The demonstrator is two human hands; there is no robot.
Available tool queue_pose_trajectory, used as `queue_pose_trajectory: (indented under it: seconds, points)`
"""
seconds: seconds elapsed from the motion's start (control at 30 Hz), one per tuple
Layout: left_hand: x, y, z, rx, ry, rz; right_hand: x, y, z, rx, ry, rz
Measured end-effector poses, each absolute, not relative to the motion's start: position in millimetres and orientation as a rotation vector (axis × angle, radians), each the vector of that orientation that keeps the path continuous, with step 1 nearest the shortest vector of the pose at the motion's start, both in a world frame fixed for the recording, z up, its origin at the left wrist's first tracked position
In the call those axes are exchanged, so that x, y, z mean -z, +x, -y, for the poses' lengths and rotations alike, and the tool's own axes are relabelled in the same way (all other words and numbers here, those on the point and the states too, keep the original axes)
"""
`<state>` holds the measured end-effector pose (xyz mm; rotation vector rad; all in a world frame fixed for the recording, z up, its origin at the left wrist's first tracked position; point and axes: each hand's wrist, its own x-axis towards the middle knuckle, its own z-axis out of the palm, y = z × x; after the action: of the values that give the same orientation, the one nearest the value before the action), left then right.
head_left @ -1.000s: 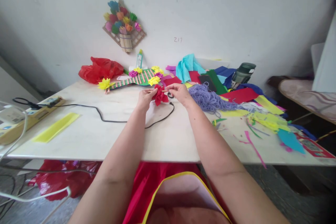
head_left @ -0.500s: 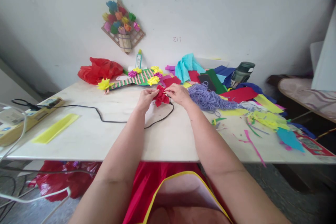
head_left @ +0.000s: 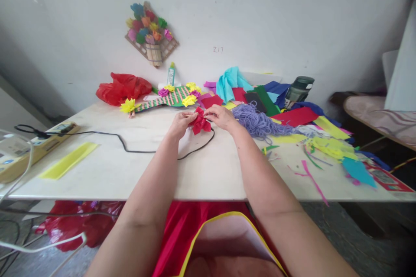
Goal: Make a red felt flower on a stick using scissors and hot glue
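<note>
A red paper flower with pointed petals is held between my two hands, just above the table. My left hand pinches its left side with thumb and fingers. On the other side, my right hand has its thumb and fingers closed at the flower's right edge. Behind my hands lies a green guitar-like shape with pale strips across it and yellow and purple paper flowers. Just right of my right hand is a tangled heap of lilac yarn.
A black cord runs from the power strip on the left to near my hands. Coloured paper, scraps and a dark green bottle lie or stand on the right. A yellow paper strip lies left.
My hands stay at the flower with only slight finger movement. The flower has turned or shifted a little, and the whole view has moved very slightly.
</note>
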<state>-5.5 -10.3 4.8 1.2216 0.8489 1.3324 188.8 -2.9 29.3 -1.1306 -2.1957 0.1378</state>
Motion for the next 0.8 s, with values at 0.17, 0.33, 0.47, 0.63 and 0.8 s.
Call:
queue_pose_trajectory:
  seconds: [0.17, 0.33, 0.47, 0.63, 0.8]
  points:
    - [-4.9, -6.1, 10.4, -1.316, 1.237, -0.823, -30.2, 187.7, 2.2, -0.111, -1.122, 2.224]
    - [-1.7, -7.7, 7.7, -1.311, 1.239, -0.800, -30.1, 186.6, 1.7, -0.082, -1.132, 2.241]
    - [0.2, -9.0, 6.7, -1.300, 1.245, -0.800, -31.0, 185.7, 2.3, -0.074, -1.161, 2.291]
    - [-0.5, -8.8, 8.8, -1.285, 1.247, -0.796, -33.4, 185.7, 4.3, -0.063, -1.167, 2.298]
    - [-1.2, -8.9, 10.4, -1.287, 1.154, -0.792, -35.3, 184.4, 5.9, 0.011, -1.188, 2.295]
